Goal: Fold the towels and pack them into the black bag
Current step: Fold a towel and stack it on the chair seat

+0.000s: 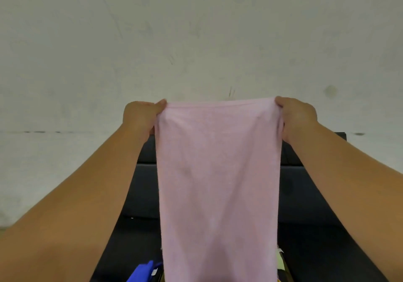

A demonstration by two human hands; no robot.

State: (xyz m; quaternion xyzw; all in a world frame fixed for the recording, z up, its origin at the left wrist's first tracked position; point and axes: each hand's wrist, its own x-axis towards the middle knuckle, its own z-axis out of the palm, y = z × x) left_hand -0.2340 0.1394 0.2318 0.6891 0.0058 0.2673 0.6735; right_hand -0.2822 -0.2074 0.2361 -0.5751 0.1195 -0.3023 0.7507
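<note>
Your left hand [139, 116] and right hand [297, 116] each pinch a top corner of the pink towel [218, 172], which hangs stretched between them in front of the black table [309, 194].

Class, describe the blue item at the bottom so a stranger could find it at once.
Find the pink towel that the left hand and right hand hold up mid-picture. Follow its left edge down to the frame's bottom, over the black surface. There sits the blue item, vivid blue, unlike the pale yellow scrap right of the towel.
</note>
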